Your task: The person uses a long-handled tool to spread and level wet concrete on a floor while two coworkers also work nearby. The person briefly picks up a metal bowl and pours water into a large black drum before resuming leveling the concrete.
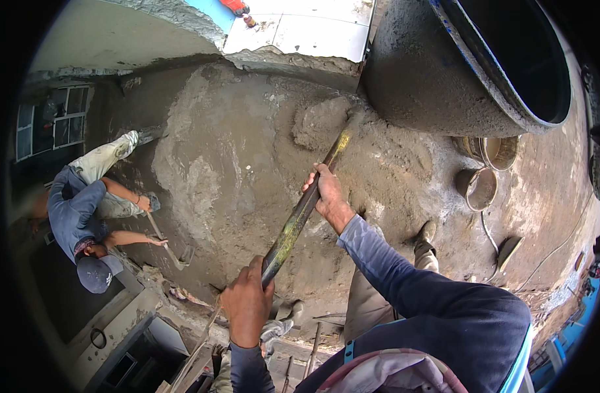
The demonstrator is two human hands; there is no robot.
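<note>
Both my hands grip a long-handled tool (304,207) with a worn dark handle patched in yellow. My left hand (247,300) is closed round its near end. Farther along the handle, my right hand (329,196) wraps it with the thumb on top. The handle slants away to the right, down into wet grey mortar (267,150) spread over the ground. Its far end is caked in mortar, and the shape of the head cannot be made out. Just left of that end rises a lump of thicker mortar (321,122).
A large mortar-coated drum (424,72) stands at the far right, with two buckets (478,188) (500,152) below it. At left, a co-worker (83,203) bends over the mortar with a long-handled tool (165,240). A white-tiled ledge (306,29) is at the back. A trowel-like board (509,252) lies right.
</note>
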